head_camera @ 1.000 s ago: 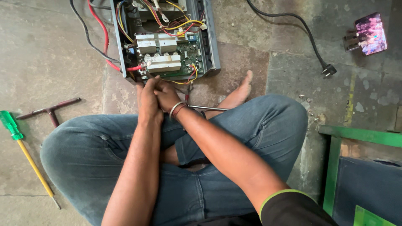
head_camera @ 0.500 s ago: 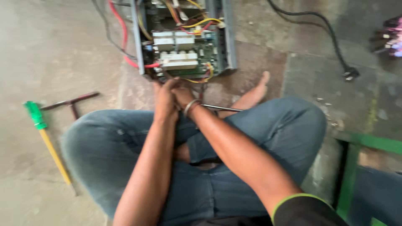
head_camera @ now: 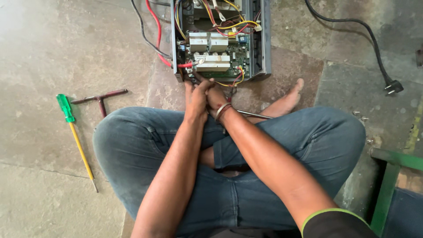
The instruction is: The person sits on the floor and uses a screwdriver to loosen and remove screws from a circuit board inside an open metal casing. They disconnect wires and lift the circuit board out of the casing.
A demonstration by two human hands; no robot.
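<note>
A person sits cross-legged on a concrete floor (head_camera: 53, 185), both hands pressed together at the near edge of an opened metal electronics case (head_camera: 220, 39) in the upper centre of the frame. The left hand (head_camera: 197, 98) and right hand (head_camera: 217, 96) overlap at the case's lower rim, fingers curled inward around something small; what they are pinching cannot be told, as the knuckles hide it. The right wrist carries a metal bangle (head_camera: 222, 111).

Compared with half a second and a second ago, the hands have kept the same clasped pose at the same spot on the case; only the head camera has swung, first right, now back, so the case sits slightly higher in the frame. By that steadiness, the work at the lower edge appears to be a sustained, fiddly effort and not a finished one.

Inside the case, a green circuit board (head_camera: 229, 55) with pale blocks and yellow and red wires lies exposed. A slim metal rod (head_camera: 253, 115) lies across the person's leg just right of the hands. A green-handled screwdriver (head_camera: 76, 139) and a dark T-handled tool (head_camera: 100, 98) rest at centre left; a black power plug (head_camera: 393, 87) lies upper right.
</note>
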